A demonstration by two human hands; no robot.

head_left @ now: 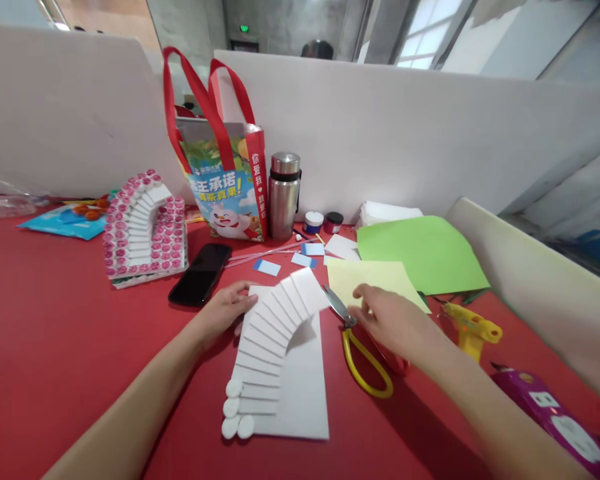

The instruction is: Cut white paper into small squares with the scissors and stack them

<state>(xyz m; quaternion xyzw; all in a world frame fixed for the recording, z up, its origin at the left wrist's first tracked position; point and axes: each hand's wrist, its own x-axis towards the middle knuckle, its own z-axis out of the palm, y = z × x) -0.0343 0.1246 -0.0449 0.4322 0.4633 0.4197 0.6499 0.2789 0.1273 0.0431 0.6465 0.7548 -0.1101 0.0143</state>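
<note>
My left hand (227, 308) grips the upper left edge of a white board (303, 393), thumb on top. Overlapping white strips (260, 350) curve up the board like a staircase, topped by a white square piece. Several small white discs (233, 407) sit in a cluster at its lower left corner. Above the table, right of the board, hovers my right hand (387, 313), fingers loosely curled and apart, with nothing visible in them. Beside and partly under it lie scissors (353, 323) with one yellow and one red handle, blades toward the board.
A finished-looking staircase piece with pink discs (143, 233) stands left, near a black phone (200, 273). Behind are a shopping bag (225, 187) and steel flask (284, 197). Rightward lie green paper (420, 253), yellow paper (380, 273), a yellow glue gun (473, 327) and a purple power strip (550, 417).
</note>
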